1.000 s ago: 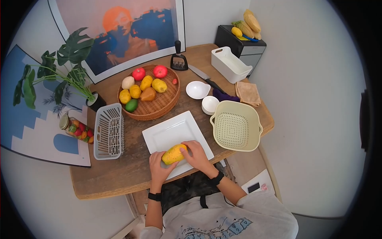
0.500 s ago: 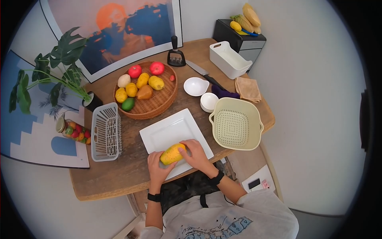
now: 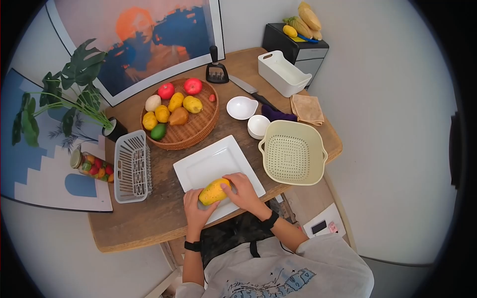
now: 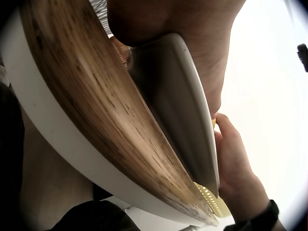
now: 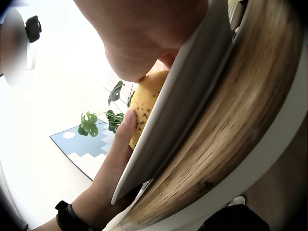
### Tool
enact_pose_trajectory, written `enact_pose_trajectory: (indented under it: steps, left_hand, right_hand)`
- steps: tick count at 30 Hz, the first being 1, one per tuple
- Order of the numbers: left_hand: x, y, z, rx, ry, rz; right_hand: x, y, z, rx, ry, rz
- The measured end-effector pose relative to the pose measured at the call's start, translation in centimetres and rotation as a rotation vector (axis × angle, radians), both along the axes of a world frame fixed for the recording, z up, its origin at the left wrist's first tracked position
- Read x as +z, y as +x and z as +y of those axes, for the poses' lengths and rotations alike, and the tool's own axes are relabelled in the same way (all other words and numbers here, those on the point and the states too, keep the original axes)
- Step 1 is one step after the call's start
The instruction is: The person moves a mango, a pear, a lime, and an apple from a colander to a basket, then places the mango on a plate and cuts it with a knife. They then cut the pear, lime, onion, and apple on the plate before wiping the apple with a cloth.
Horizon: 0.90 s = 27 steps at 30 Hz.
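A yellow papaya [image 3: 213, 192] with small dark spots lies lengthwise over the near part of a square white plate [image 3: 216, 163]. My left hand [image 3: 195, 204] holds its left end, thumb along the near side. At the other end my right hand [image 3: 243, 191] grips it, with the thumb on the near side and the fingers round the far side. In the right wrist view the spotted papaya [image 5: 147, 103] shows just above the plate's rim, with the left thumb against it. The left wrist view gives only a sliver of it, mostly hidden behind the hands.
Beyond the plate stands a wicker basket [image 3: 198, 130] of fruit. A grey plastic basket [image 3: 132, 166] is at the left, a pale yellow colander [image 3: 293, 151] at the right. Two white bowls [image 3: 242, 108], a knife [image 3: 243, 85] and a white bin [image 3: 283, 74] stand farther back.
The head view has shifted slightly, so the table appears a little to the left. Both hands keep their hold on the papaya, which stays in nearly the same place over the plate.
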<state>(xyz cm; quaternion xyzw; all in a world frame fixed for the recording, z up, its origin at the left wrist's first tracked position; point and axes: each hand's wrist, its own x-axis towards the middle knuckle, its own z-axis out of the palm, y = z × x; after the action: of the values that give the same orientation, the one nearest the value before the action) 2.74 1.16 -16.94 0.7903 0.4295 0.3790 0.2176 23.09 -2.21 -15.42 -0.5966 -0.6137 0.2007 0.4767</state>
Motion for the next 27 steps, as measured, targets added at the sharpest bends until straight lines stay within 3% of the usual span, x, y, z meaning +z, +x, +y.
enact_pose_trajectory:
  steps: [27]
  left_hand:
    - [-0.16, 0.04, 0.03, 0.006, 0.023, -0.031]
  right_hand:
    - [-0.18, -0.36, 0.00, -0.034, 0.025, 0.014]
